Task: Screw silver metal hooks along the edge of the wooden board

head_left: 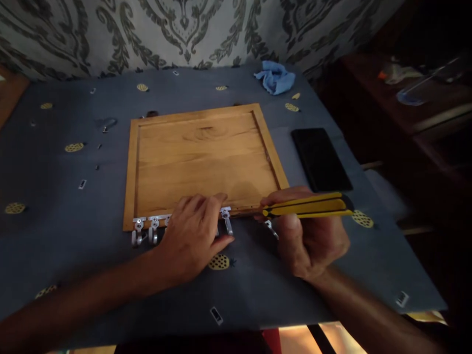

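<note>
Blue-cloth surface [73, 246] | wooden board [202, 152] centred, hooks [138, 231] on near edge | left hand [193, 238] open, flat, pinning it | right hand [309, 241] grip wrapped round yellow tool [308, 205], tip at edge | keep tool level, I reckon

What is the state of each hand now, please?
Left hand: open, resting flat on the board edge, over the hooks.
Right hand: closed around a screwdriver.
</note>
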Tool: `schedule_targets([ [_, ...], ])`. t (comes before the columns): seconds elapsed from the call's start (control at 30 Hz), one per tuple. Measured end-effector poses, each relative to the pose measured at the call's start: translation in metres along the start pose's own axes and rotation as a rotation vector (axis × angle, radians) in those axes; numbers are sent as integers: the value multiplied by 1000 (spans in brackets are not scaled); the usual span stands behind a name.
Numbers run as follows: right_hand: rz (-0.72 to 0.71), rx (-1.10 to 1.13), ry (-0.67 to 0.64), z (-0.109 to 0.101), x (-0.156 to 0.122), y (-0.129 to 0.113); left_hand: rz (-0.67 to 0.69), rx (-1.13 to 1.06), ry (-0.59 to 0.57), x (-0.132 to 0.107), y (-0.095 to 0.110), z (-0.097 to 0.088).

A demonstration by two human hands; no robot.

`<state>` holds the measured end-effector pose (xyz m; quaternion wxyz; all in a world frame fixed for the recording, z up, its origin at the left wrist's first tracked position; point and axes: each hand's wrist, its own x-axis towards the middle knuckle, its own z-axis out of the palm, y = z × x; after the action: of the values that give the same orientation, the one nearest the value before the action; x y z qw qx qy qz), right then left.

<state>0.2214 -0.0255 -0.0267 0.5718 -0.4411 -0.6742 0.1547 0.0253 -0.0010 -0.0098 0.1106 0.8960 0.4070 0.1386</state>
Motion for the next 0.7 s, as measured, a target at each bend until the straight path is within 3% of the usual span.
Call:
schedule_targets([
  [0.17,-150,-113,-37,-4,2,-2,18,-3,-12,1,-1,1],
  [0.4,-56,-127,-72,-6,-1,-3,34,-14,-28,2,-1,0],
  [0.63,-103,-77,-97,-4,0,-2,47,-18,-48,1,-2,-1],
  [0.7,15,-40,-122,-7,-1,-3,52,-17,-52,1,-2,-1],
])
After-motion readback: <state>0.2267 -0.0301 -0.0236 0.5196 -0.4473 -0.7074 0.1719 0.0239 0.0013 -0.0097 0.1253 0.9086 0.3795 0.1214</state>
